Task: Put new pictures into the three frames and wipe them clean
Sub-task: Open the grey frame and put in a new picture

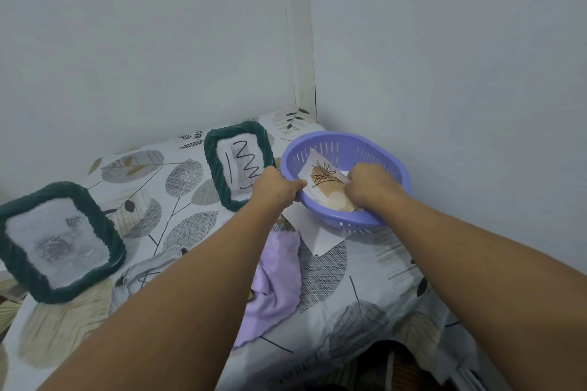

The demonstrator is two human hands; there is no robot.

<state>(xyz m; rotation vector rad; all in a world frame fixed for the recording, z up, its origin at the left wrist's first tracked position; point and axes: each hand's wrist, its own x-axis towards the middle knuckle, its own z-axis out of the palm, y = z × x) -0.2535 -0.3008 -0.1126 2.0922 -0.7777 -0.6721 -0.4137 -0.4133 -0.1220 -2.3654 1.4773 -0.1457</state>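
Left hand [277,185] grips the rim of the purple basket [381,149]. Right hand [368,185], inside the basket, pinches the leaf-print picture [320,182]. Two green frames [60,241] stand on the bench [365,289].

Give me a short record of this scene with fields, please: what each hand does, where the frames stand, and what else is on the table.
left hand: left hand grips the rim of the purple basket
right hand: right hand holds the leaf picture inside the basket
frames in view: two green frames; near frame at the left, far frame beside the basket
far frame content: paper with black zigzag lines
cloth: lilac cloth lies crumpled between the arms
paper: white sheet partly under the basket
surface: leaf-print tablecloth
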